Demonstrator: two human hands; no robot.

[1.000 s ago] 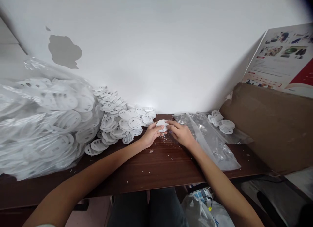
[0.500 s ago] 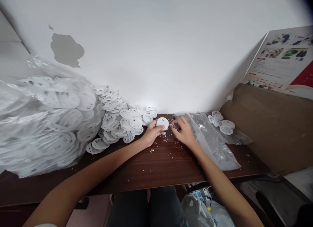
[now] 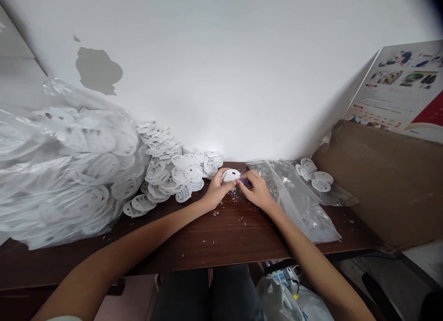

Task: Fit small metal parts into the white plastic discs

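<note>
A white round disc [image 3: 231, 175] with a small dark slot is gripped by my left hand [image 3: 218, 189] above the dark wooden table [image 3: 214, 238]. Right beside it, my right hand [image 3: 256, 190] is closed on a small dark blue tool [image 3: 246, 181], its fingers at the disc's right edge. The tool's tip is hidden. Small white shavings lie on the table under and in front of the hands. Left of my left hand rises a pile of similar white discs [image 3: 187, 173].
At the left stands a big clear bag of white discs [image 3: 69, 173]. A flat plastic bag [image 3: 297, 201] lies right of my right hand, with several discs [image 3: 321, 182] beyond it. A brown cardboard box [image 3: 384, 182] stands at the right, a white wall behind.
My hands have come together; the right hand with the blue tool now meets the disc's edge. The disc has tilted in my left hand. The view has shifted slightly.
</note>
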